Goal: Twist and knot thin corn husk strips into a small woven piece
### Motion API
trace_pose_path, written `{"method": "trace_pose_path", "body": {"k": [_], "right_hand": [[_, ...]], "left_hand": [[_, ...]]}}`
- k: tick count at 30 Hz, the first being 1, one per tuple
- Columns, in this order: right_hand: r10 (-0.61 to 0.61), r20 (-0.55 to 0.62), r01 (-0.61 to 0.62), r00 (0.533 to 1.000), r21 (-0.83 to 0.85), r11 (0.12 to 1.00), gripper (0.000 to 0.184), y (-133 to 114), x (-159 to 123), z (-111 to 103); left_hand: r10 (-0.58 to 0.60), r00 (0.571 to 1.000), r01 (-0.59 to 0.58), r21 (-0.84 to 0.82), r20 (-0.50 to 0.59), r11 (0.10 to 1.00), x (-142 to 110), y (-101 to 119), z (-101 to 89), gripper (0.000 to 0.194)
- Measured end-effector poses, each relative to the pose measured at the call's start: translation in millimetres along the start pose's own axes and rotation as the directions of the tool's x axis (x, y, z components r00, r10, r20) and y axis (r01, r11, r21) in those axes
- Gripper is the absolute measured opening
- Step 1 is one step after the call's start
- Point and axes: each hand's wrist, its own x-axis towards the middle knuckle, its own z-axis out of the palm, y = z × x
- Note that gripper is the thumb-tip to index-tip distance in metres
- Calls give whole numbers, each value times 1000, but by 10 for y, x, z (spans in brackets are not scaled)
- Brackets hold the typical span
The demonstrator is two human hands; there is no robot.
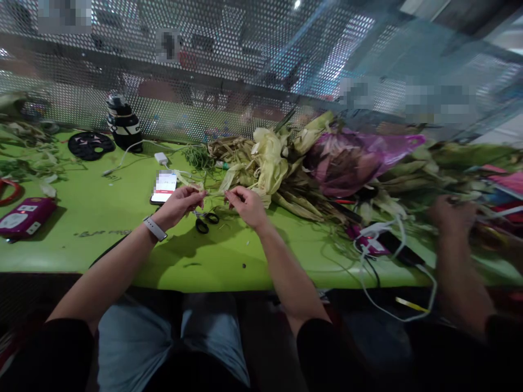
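Note:
A thin pale green strip of corn husk runs between my two hands above the table. My left hand, with a band on its wrist, pinches one end of it. The other end is pinched in the closed fingers of my right hand. Black-handled scissors lie just below the strip, their blades partly hidden. Behind my right hand is a heap of dried and pale corn husks. A phone with a lit screen rests beyond my left hand.
A purple plastic bag sits on the husks. At right, a co-worker's hand is near cables and a power bank. A black bottle, black mask and purple device stand left on the green table.

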Motion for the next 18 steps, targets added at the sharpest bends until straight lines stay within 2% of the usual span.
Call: {"method": "trace_pose_path", "body": {"k": [2,4,5,6,7,9,11,15,18], "right_hand": [[-79,-156,67,985,-79,995,33,19,-8,42],[-212,-363,147,907,-199,969,31,0,-41,93],[-269,-424,176,865,-246,953,29,-24,-64,122],[-302,-435,200,849,-265,943,26,-54,-90,154],[-313,-393,225,865,-255,941,25,-87,-116,191],[-259,-143,235,955,-166,958,28,-142,-159,281],[-142,49,144,989,-46,988,31,-161,-181,390],[18,157,-46,987,177,983,35,-83,-172,586],[20,187,-73,982,285,956,33,-11,-155,633]], "left_hand": [[-12,1000,12,-31,-7,999,-5,-8,19,23],[-6,999,4,-53,-39,999,-11,-10,41,25],[4,998,-8,-62,-58,998,-13,-10,51,26],[19,997,-25,-76,-74,997,-13,-11,58,27],[34,996,-43,-99,-88,994,-11,-15,64,27],[55,993,-72,-168,-101,983,-2,-35,71,26],[61,992,-84,-222,-110,971,6,-72,78,24],[29,995,-48,-219,-92,974,1,-167,110,28],[31,997,-44,-197,-71,979,-12,-193,131,34]]}}
